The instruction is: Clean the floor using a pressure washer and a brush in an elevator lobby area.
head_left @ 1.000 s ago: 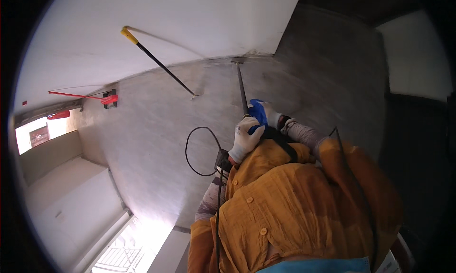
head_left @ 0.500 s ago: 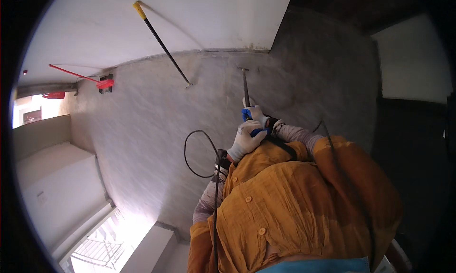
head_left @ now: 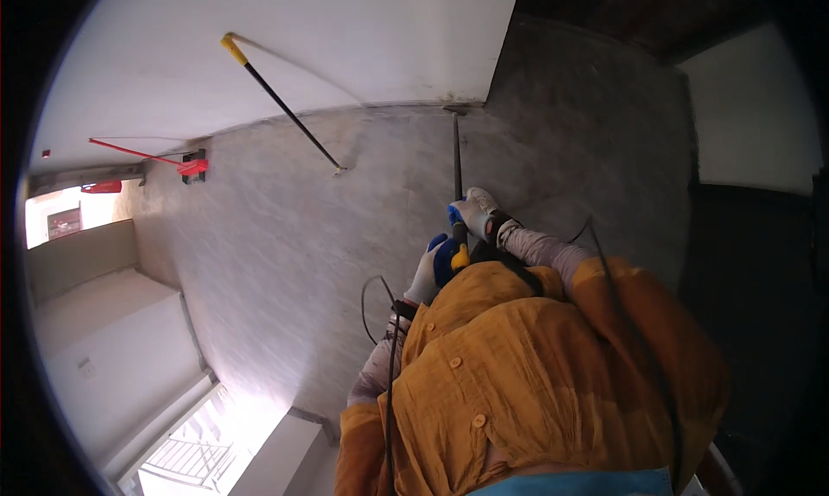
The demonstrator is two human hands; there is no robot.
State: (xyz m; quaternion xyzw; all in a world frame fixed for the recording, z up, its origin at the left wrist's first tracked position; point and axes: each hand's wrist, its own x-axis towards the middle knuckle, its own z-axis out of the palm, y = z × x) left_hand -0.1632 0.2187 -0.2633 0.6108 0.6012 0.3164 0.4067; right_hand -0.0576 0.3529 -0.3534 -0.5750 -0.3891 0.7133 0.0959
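A long-handled floor scraper with a black pole reaches from my hands to the foot of the wall. Its flat dark head rests on the floor there. My right hand, in a white glove with a blue palm, is closed round the pole. Lower down, at the yellow grip end, my left hand in a matching glove is closed on the handle. Its fingers are partly hidden, and the blue palm side faces the grip. Just beyond my right hand shows the light tip of a shoe.
A similar yellow-gripped pole leans on the white wall. Farther left stands a red dustpan with a long handle. Grey floor spreads around me. A black cable loops by my left arm. Bright openings lie at left.
The scraper's head has moved away from me to the wall's foot. My left hand has shifted down, baring the yellow grip. The view has also turned slightly.
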